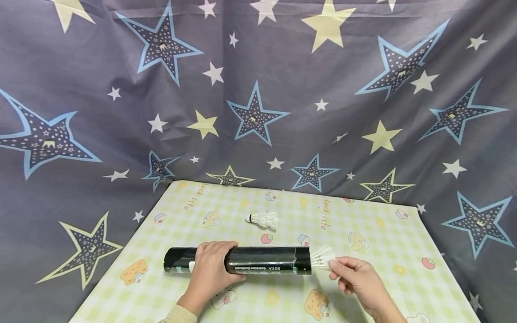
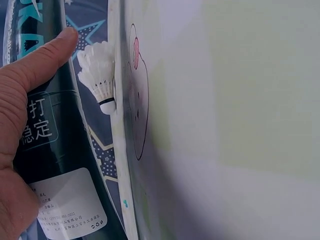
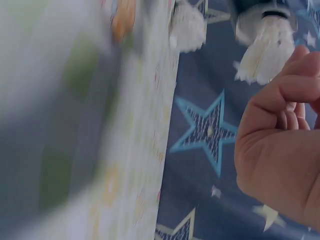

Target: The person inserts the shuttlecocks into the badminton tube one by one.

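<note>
My left hand point(image 1: 214, 267) grips a long black shuttlecock tube point(image 1: 266, 259) around its left half, holding it sideways above the table. In the left wrist view the thumb lies along the tube point(image 2: 60, 125), above a white label. At the tube's right end, my right hand point(image 1: 353, 276) pinches the feathered skirt of a white shuttlecock point(image 1: 321, 258) between thumb and index finger. Its cork end is at the tube mouth, as the right wrist view shows this shuttlecock point(image 3: 270, 47) with its dark band right by the rim. Another shuttlecock point(image 1: 264, 219) lies on its side behind the tube.
A green-and-white checked tablecloth point(image 1: 379, 251) with cartoon prints covers the table. Behind and beside it hangs a dark grey curtain point(image 1: 282, 67) patterned with stars. The table's back edge runs close to the curtain.
</note>
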A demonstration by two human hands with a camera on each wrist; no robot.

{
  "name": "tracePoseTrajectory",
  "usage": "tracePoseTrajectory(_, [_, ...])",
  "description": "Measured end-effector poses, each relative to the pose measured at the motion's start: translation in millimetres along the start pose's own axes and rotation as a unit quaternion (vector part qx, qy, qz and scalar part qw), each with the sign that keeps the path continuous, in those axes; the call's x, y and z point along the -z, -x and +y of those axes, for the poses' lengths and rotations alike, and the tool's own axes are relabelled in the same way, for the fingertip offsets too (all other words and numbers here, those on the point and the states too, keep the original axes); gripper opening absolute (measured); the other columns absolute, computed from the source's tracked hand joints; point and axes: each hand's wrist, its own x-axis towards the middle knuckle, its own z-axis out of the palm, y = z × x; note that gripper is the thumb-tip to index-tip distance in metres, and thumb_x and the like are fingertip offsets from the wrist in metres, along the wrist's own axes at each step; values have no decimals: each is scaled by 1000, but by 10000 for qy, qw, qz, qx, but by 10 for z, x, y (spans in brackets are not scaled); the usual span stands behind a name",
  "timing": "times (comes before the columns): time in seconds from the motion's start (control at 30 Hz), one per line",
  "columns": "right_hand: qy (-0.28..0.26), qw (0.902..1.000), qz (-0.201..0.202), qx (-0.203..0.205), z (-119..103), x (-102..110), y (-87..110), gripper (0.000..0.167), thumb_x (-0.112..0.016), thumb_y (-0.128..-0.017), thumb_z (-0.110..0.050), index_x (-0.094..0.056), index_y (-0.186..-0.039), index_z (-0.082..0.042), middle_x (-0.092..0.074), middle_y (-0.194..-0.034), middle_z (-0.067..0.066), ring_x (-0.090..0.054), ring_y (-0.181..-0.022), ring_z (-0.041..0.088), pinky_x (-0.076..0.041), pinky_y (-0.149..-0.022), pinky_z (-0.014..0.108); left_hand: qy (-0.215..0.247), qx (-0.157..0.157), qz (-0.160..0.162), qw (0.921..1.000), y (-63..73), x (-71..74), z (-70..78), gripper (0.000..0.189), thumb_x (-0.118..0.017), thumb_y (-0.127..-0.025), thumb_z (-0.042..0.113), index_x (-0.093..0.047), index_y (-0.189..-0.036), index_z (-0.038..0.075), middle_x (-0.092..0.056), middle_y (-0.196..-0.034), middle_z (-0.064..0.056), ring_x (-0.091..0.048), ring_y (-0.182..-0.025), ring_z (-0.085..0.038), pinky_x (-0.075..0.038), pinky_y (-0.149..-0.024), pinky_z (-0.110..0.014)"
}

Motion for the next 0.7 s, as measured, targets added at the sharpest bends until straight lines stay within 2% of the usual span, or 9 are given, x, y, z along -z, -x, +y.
tracePoseTrajectory(0.1, [122, 9997, -222, -16, -11, -201, -19, 18, -70, -105, -25, -80, -108, -11, -77, -79, -7, -62, -57, 4, -47, -52, 20, 14, -46, 65, 10000, 6, -17, -14, 92, -108, -44, 51, -76, -126, 23, -80, -119, 5, -71, -111, -21, -45, -100, -49])
tracePoseTrajectory(0.23, [195, 9993, -288, -164, -6, -383, -20, 32, -71, -104, -34, -77, -114, -4, -78, -84, -6, -64, -59, 6, -47, -53, 20, 37, -35, 115, 9999, -1, -24, -13, 92, -108, -45, 50, -75, -126, 23, -80, -119, 5, -71, -112, -21, -44, -101, -49])
tracePoseTrajectory(0.33, [244, 9992, -194, -269, 0, -434, 5, 38, -71, -103, -39, -76, -118, -4, -79, -88, -5, -64, -59, 7, -47, -53, 20, 79, 44, 82, 9999, -2, -8, -6, 91, -108, -45, 50, -75, -126, 24, -80, -119, 5, -71, -113, -21, -44, -103, -49])
tracePoseTrajectory(0.43, [274, 9990, -224, -279, 13, -439, 35, 38, -71, -103, -37, -74, -124, -4, -80, -90, -6, -65, -59, 6, -47, -54, 21, 126, 121, 27, 9998, 5, 11, -4, 90, -108, -46, 50, -76, -126, 23, -80, -120, 4, -71, -114, -21, -43, -104, -50])
tracePoseTrajectory(0.53, [239, 9987, -315, -318, 42, -447, 45, 40, -71, -104, -32, -71, -132, -5, -81, -88, -6, -64, -56, 6, -46, -53, 21, 141, 147, 50, 9998, 11, 23, -7, 90, -108, -46, 50, -76, -125, 22, -80, -120, 4, -71, -114, -21, -43, -104, -50])
tracePoseTrajectory(0.7, [71, 9979, -571, -305, 103, -548, 34, 36, -72, -103, -27, -70, -133, -7, -80, -78, -4, -62, -51, 4, -43, -50, 19, 146, 131, 101, 9998, 17, 46, -24, 90, -108, -46, 50, -76, -125, 22, -80, -120, 4, -71, -113, -22, -43, -103, -50])
